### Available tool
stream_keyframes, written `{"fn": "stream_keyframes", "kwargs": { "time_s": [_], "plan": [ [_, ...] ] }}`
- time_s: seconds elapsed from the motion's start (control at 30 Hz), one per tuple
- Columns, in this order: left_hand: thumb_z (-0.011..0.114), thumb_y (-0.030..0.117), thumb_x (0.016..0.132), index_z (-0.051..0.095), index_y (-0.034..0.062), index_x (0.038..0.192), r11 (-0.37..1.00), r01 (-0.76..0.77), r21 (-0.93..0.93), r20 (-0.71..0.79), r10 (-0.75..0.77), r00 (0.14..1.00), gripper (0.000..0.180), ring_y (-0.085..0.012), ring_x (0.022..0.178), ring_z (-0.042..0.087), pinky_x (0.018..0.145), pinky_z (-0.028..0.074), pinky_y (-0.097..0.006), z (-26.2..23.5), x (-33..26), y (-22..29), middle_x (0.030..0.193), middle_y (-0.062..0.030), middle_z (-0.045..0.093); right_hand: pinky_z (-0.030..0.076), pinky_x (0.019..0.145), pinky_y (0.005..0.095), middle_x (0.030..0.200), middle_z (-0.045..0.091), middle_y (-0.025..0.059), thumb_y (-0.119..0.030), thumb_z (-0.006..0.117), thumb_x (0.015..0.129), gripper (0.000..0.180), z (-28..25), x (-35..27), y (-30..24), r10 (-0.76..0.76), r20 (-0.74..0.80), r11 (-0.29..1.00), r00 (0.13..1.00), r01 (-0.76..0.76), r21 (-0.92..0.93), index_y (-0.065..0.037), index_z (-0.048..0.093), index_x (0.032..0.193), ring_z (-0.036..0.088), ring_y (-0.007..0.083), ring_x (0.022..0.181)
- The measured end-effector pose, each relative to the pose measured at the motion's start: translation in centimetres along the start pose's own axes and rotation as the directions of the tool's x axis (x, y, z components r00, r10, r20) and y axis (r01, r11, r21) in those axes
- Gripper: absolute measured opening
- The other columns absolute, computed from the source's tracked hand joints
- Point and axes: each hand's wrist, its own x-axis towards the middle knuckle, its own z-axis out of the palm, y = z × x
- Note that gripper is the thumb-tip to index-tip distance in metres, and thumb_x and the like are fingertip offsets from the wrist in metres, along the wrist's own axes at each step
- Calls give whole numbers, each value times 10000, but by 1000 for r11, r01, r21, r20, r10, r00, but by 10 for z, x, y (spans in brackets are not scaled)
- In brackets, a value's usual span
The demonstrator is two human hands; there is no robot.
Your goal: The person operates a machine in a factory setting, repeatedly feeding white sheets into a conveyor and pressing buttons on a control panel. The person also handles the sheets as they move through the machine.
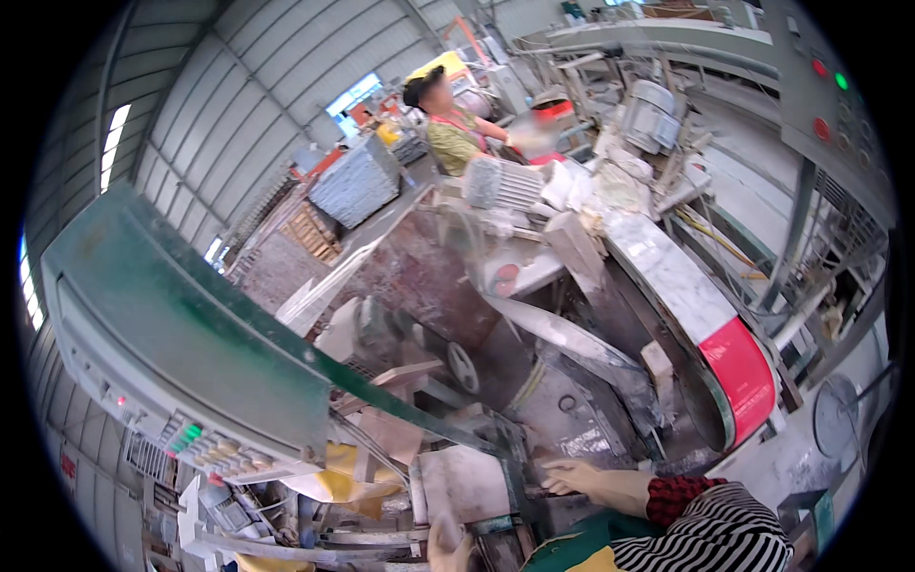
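Observation:
At the lower edge, my left hand [448,547] is beside the near edge of a pale square slab [465,484]. It is small and smeared there, so its grip does not show. My right hand [578,479], in a pale glove, reaches left with its fingers stretched out and nothing in them. It is over the dark, wet-looking metal part of the machine, to the right of the slab. A red checked cuff and a black-and-white striped sleeve [710,534] cover that arm. Below my hands shows a green and yellow apron [581,551].
A green machine housing with a button panel [214,453] slants across the left. A belt guard with a red end [742,381] runs along the right, below another control panel [829,105]. Beyond stand a motor [653,116], stacked slabs [357,181] and a co-worker [453,133].

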Motion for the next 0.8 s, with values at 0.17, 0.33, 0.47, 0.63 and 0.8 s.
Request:
{"fn": "stream_keyframes", "kwargs": {
  "time_s": [0.17,0.33,0.47,0.63,0.8],
  "plan": [
    [787,109,764,538,10,1390,850,-516,110,384,442,810,681,-403,1373,469,1157,368,-429,148,37,103,1466,-260,492,511,979,386,1327,591,169,-307,673,965,709,78,-71,-73,-285,-112,957,952,275,-96,-147,328,1563,612,279,1138],
    [790,115,805,536,46,1410,692,-720,-45,703,534,470,660,-409,1375,468,1145,388,-410,198,20,189,1502,-271,454,412,1104,354,1459,493,123,92,568,898,733,-21,-83,-99,-744,-444,619,500,765,-176,-40,278,1558,481,220,1337],
    [798,133,832,535,49,1412,783,-615,-95,824,408,392,642,-397,1389,458,1157,376,-398,205,16,166,1502,-264,458,360,1146,360,1557,388,192,131,496,861,901,-108,-135,-150,-562,-816,655,137,677,-337,-55,48,1620,440,276,1396],
    [779,152,869,551,26,1389,926,-377,-2,846,203,493,581,-333,1398,467,1159,369,-366,184,28,104,1483,-228,495,555,940,366,1516,457,146,139,540,821,929,-203,-142,-166,-305,-952,730,41,652,-205,-145,150,1615,590,298,1228],
    [751,160,906,485,58,1463,991,-35,126,811,-82,580,625,-264,1418,435,1181,334,-344,156,35,86,1506,-171,484,552,931,419,1369,583,188,52,604,828,870,-264,-125,-148,-369,-924,757,-102,544,-362,-129,234,1594,617,334,1181]
  ]
}}
